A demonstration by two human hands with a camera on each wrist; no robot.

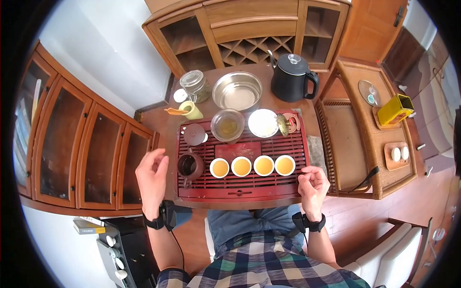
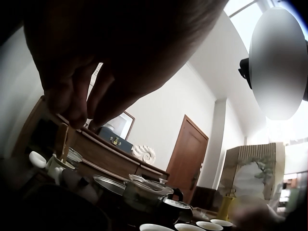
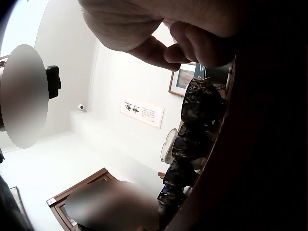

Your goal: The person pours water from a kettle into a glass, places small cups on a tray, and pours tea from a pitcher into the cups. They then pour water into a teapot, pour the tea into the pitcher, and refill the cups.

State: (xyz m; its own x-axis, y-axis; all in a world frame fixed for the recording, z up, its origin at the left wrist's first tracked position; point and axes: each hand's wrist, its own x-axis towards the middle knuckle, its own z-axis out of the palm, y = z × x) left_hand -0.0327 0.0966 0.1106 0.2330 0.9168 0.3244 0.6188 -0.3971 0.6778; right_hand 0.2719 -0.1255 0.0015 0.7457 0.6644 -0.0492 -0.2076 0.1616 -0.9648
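1. Head view: the left hand [image 1: 152,175] hangs left of a brown clay teapot [image 1: 188,170], apart from it, its fingers loosely bent and its grasp empty.
2. The right hand [image 1: 313,186], also empty, is at the near right corner of a red slatted tea tray [image 1: 213,193], fingers loosely curled; whether it touches the tray, I cannot tell.
3. Between the hands, on the tray, four white teacups [image 1: 241,166] of amber liquid form a row, right of the lidless teapot.
4. The teapot lid [image 1: 194,135] lies just beyond the pot. Farther right are a clear glass vessel [image 1: 227,113] with yellowish liquid and a white bowl [image 1: 263,123].
5. Beyond the tray, left to right: a lidded glass jar [image 1: 194,86], a steel basin [image 1: 237,79] and a black kettle [image 1: 289,81].
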